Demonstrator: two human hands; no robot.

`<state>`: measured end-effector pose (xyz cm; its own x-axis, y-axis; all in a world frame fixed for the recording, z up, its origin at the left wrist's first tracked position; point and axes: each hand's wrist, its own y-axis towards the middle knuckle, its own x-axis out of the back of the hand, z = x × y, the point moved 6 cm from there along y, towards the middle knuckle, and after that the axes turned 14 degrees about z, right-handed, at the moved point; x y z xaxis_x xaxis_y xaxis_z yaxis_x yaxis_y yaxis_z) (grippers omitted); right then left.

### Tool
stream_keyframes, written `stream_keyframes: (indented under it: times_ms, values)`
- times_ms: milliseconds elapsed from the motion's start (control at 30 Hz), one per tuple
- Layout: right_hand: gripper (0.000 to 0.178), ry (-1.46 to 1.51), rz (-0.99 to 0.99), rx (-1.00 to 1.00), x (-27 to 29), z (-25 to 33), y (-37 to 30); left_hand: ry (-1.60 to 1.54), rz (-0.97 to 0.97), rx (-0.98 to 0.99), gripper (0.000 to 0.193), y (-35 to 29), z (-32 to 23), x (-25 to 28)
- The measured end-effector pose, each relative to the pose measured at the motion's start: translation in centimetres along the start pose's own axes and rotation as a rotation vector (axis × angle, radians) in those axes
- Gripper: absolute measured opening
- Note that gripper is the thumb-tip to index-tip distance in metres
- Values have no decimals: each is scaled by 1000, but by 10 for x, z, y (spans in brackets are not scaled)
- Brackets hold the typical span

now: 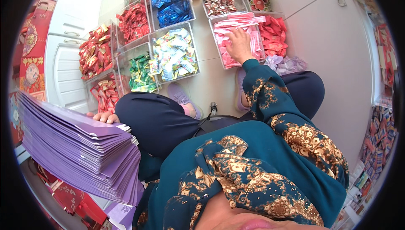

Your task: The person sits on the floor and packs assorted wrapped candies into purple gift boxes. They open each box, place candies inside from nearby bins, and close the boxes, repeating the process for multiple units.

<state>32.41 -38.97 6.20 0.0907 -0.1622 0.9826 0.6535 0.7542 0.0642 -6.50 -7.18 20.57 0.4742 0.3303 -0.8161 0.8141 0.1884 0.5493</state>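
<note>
At one o'clock the right hand lies over pink packets in a clear bin, fingers loosely spread and bent; whether they grip one I cannot tell. At nine, the left hand holds a purple paper stack at its far edge, palm hidden. White-and-yellow packets at eleven carry print too small to read. Pale floor runs between the bins toward twelve.

left hand partly behind purple stack
</note>
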Motion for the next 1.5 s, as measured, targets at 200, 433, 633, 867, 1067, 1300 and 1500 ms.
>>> stream_keyframes:
  times_ms: [200,433,633,867,1067,1300,1500]
  values:
    - [39,-195,377,-146,-50,-9,-37,15,-29,-54,63,-4,2,-4]
    - [30,50,261,-134,-28,13,-12,84,-41,-195,60,-6,3,-11]
    - [75,568,412,191,-48,129,20,165,-65,-243,43,-14,-2,-12]
    - [89,20,511,109,-97,176,35,215,-137,-249,47,-24,-9,-13]
    - [90,420,511,-115,-111,161,84,222,-128,-230,49,-17,-14,-15]
    - [83,606,539,-64,-112,172,118,252,-205,-253,48,-17,-15,-22]
    - [84,553,545,-30,-113,200,140,222,-169,-230,47,-13,-15,-21]
